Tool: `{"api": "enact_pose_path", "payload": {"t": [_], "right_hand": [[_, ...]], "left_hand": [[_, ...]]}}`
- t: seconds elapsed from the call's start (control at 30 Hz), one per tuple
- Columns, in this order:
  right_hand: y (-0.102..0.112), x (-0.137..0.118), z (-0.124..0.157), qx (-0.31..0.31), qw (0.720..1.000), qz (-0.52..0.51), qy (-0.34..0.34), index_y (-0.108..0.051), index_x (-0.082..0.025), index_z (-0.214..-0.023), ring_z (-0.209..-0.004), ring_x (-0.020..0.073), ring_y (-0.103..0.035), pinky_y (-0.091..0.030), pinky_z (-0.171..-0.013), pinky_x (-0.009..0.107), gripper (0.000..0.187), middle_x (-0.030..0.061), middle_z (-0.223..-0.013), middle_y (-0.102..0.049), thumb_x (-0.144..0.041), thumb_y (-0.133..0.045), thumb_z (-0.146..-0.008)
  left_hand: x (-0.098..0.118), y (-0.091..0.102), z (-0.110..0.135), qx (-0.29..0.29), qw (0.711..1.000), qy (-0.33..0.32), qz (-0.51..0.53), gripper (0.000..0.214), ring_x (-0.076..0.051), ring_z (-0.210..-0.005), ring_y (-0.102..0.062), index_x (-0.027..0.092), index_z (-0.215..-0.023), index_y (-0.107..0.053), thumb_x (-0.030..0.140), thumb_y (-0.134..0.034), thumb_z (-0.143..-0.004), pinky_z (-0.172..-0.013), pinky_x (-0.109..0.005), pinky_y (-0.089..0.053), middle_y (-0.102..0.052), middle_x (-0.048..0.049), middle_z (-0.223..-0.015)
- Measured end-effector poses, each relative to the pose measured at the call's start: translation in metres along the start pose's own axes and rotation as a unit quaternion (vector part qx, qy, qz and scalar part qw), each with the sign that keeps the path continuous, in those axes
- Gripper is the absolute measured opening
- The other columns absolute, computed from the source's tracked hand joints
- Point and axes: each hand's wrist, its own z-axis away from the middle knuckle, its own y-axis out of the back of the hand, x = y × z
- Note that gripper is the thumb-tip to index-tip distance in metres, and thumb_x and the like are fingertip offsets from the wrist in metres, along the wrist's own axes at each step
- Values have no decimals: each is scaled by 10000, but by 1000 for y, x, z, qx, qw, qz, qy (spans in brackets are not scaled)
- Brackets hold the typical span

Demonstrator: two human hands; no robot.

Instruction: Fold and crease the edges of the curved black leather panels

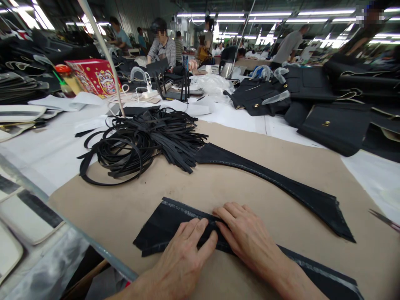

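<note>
A long black panel (156,227), leather or fabric, lies across the near part of the brown sheet, with whitish marks along its edges. My left hand (189,246) is closed on its middle, fingers curled at the upper edge and thumb alongside. Close beside it, my right hand (246,231) pinches the same edge, fingertips bent over it. What lies under the fingertips is hidden. Beyond my hands rests a second black panel (268,173), narrow in the middle and flared at both ends. Its left end meets a heap of thin black strips (140,141), some coiled.
Brown sheet (281,212) covers the table. Scissors (384,218) lie at the right edge. Black bag pieces (337,125) are piled at the back right. A red patterned box (93,75), a router (171,89) and a slanted pole (103,50) stand behind. Several people work farther off.
</note>
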Motion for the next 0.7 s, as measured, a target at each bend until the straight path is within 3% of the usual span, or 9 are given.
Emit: {"api": "enact_pose_path", "payload": {"t": [0.3,0.53,0.7], "right_hand": [[-5,0,4,25,999,-5,36,-580,-279,-1125,-858,200,-504,-364,-754,351,267,40,-977,-546,-108,-493,-939],[-5,3,8,51,997,-10,65,-589,-263,-1192,-968,239,-482,-346,-840,401,332,72,-1085,-569,-96,-495,-920],[-5,5,12,64,995,-34,68,-589,-297,-1229,-1073,246,-458,-335,-903,411,407,67,-1193,-552,-71,-457,-918]], "left_hand": [[0,0,1,-10,1000,4,15,586,-303,-1205,-467,186,-1349,-436,43,-440,-781,-937,-451,-485,-480,-157,-1347],[-1,5,-1,5,999,-2,43,588,-309,-1184,-481,154,-1331,-456,22,-434,-758,-921,-469,-506,-491,-170,-1320],[-7,20,-5,76,984,44,154,336,-198,-1117,-530,154,-1118,-591,37,-396,-871,-921,-316,-522,-553,-120,-1222]]}}
